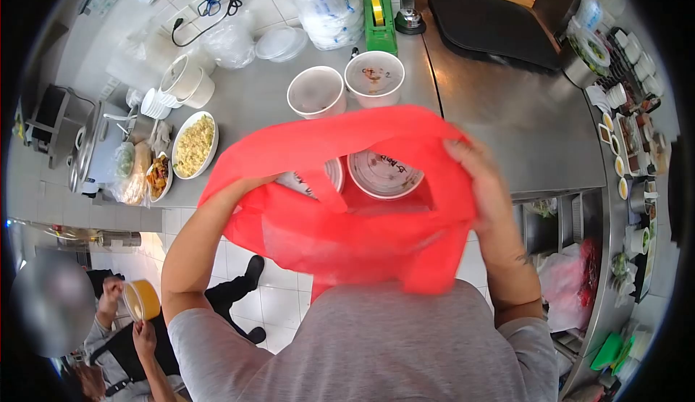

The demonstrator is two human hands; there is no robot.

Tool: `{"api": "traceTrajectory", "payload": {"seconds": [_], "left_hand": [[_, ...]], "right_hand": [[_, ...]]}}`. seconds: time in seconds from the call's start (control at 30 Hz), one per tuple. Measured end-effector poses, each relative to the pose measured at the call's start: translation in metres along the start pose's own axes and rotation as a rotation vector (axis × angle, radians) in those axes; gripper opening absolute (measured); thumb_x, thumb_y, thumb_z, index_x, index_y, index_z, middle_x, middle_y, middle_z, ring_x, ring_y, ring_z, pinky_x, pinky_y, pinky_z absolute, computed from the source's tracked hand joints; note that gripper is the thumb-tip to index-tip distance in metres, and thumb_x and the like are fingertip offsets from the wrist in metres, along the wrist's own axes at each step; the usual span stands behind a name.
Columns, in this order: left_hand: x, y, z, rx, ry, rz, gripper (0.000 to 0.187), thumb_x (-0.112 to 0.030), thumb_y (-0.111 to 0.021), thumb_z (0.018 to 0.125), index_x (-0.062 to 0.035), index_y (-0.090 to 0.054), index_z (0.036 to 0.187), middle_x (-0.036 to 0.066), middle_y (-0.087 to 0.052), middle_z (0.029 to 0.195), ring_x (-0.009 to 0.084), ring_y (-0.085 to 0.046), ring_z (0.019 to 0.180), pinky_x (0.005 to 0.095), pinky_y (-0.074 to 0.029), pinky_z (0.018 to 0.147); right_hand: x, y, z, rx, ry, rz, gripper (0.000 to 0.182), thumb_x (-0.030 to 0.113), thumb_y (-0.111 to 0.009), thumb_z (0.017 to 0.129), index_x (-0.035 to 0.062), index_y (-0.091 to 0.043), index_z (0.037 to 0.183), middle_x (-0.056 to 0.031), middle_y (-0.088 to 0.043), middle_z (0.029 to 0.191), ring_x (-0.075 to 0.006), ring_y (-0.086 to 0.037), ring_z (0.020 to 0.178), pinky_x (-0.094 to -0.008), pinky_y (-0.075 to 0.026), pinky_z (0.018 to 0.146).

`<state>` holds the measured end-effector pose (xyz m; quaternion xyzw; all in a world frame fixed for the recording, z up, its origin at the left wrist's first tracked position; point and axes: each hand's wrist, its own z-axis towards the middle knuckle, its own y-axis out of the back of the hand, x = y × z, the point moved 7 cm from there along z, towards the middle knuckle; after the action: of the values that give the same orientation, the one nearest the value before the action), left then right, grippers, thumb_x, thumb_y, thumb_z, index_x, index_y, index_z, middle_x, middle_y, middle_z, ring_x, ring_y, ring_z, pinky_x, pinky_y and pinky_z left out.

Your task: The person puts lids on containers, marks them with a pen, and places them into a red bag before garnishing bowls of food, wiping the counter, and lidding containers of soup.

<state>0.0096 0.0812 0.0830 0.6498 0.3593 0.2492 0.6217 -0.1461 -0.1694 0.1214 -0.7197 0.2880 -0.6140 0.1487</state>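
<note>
The plastic bag (347,235) is a bright, plain red, thin enough for light to show through it. The bench (507,119) is dull grey steel. Four round containers are white: two open ones (316,90) with pale brownish insides, and the lidded ones (384,174) with dark handwritten marks on clear tops. The tape dispenser (380,24) is green with a yellow roll. A black tray (492,25) lies at the far edge. The white oval dish (194,145) holds yellow rice. The shirt (376,351) is plain grey. The floor (282,304) is white tile with grey joints. A co-worker's bowl (142,299) is orange-yellow.
</note>
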Motion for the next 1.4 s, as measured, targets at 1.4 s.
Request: {"api": "traceTrajectory", "payload": {"seconds": [1.4], "left_hand": [[0.069, -0.070, 0.121, -0.175, 0.472, -1.043, 0.033, -0.022, -0.052, 0.088, 0.0017, -0.043, 0.109, 0.020, -0.060, 0.084, 0.0270, -0.061, 0.075, 0.0380, -0.047, 0.066]], "right_hand": [[0.071, 0.025, -0.037, -0.454, 0.414, -0.735, 0.045, 0.018, -0.061, 0.084, -0.0042, -0.049, 0.121, -0.0105, -0.058, 0.107, -0.0170, -0.055, 0.100, -0.0286, -0.040, 0.090]]}}
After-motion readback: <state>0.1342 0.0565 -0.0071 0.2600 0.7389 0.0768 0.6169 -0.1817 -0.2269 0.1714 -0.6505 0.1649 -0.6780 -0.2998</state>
